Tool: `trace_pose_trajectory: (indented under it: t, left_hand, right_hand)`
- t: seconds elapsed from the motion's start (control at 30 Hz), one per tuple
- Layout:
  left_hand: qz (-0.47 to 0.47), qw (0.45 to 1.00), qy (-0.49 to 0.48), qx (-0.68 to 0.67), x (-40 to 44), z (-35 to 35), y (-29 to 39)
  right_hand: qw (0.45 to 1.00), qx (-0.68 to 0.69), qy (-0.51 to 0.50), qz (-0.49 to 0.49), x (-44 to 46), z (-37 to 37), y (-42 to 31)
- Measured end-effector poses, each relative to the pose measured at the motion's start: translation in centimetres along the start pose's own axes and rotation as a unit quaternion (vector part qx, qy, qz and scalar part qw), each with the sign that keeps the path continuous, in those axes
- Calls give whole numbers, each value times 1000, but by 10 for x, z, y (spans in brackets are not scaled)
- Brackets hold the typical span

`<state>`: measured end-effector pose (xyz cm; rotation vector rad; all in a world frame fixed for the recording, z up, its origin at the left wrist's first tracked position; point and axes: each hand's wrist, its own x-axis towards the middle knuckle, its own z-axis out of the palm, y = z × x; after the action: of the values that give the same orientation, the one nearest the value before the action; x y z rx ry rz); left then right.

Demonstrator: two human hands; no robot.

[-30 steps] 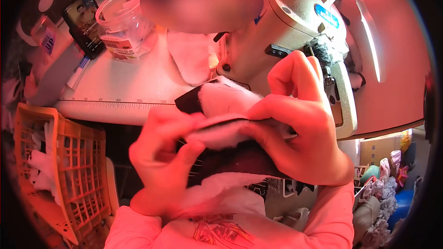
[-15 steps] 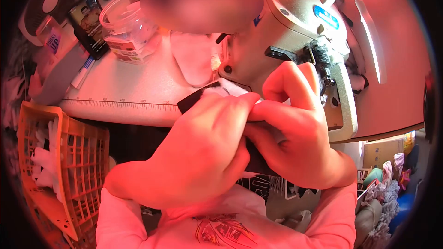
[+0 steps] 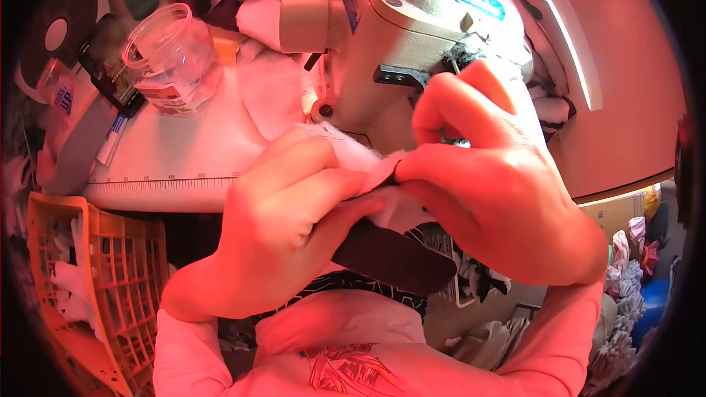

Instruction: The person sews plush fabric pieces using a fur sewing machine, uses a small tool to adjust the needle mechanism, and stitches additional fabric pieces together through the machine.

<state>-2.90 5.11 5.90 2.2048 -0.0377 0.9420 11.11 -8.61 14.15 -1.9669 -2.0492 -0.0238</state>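
Observation:
My left hand (image 3: 276, 202) pinches the left edge of a fluffy white fabric piece (image 3: 353, 148) above the front of the table. A dark, rounded, sole-like flap (image 3: 401, 257) hangs below it. On the other side my right hand (image 3: 496, 176) is closed on the piece's right edge, thumb and index finger together at a dark edge. The two hands are a short way apart, with pale fabric stretched between them. Directly behind them stands a sewing machine (image 3: 412, 18), its needle area partly hidden by my right hand.
A white sole-shaped fabric piece (image 3: 272, 95) lies beside the machine. To the left are a clear plastic jar (image 3: 176, 66), a phone (image 3: 110, 66) and a printed ruler scale (image 3: 169, 176) along the table edge. An orange crate (image 3: 129, 272) holding white pieces stands lower left.
My hands have moved apart, and the dark flap now shows below them. The view has shifted, so the machine and jar appear further left.

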Motion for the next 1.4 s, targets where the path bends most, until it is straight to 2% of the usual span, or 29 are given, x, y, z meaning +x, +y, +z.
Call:
trace_pose_trajectory:
  t: [0.1, 0.27, 0.33, 0.37, 0.4, 0.47, 0.63, 0.73, 0.8, 0.87, 0.93, 1.07, 1.13, 1.2, 1.3, 1.37, 1.4]
  left_hand:
    - [23, 999, 24, -15, 1, 2, 0]
    - [-5, 1000, 18, -11, 2, 5, 3]
    - [-28, 999, 14, -33, 4, 7, 7]
    - [-50, 997, 9, -56, 4, 7, 8]
    - [-50, 997, 10, -56, 4, 9, 6]
    - [-32, 997, 20, -63, 3, 14, -1]
    - [1, 997, 55, -59, 3, 18, -3]
    - [2, 996, 60, -67, 3, 19, -3]
    - [-3, 995, 58, -75, 5, 18, -3]
    - [-34, 996, 22, -83, 7, 15, -1]
    - [-32, 995, 32, -92, 8, 18, -4]
    - [-16, 993, 41, -114, 7, 23, -10]
    - [20, 988, 47, -146, 7, 26, -20]
    - [9, 989, 53, -140, 6, 26, -17]
    - [3, 991, 49, -122, 6, 26, -18]
    - [35, 994, 38, -101, 8, 25, -21]
    - [34, 994, 36, -100, 11, 26, -21]
  right_hand:
    - [1000, 0, -13, -19, 7, 0, 3]
    - [999, 27, -37, -17, 11, -2, 5]
    - [997, 41, 14, -69, 12, -5, 9]
    - [997, 77, 26, -16, 8, -2, 8]
    - [997, 76, 26, -16, 9, -3, 8]
    - [999, 20, -30, -37, 10, -5, 11]
    - [995, -7, -99, -20, 9, -13, 13]
    - [996, -14, -69, -53, 9, -8, 16]
    - [993, 20, -32, -109, 12, -6, 17]
    - [995, 15, -9, -103, 12, -6, 17]
    - [995, 12, 12, -99, 10, -4, 16]
    - [982, -73, 159, -70, 1, 7, 3]
    - [980, -47, 170, -93, -13, 25, -9]
    - [972, -152, 139, -111, -30, 40, -28]
    - [967, -156, 185, -75, -38, 70, -43]
    - [951, -141, 268, -58, -42, 92, -39]
    - [950, -156, 263, -65, -44, 97, -38]
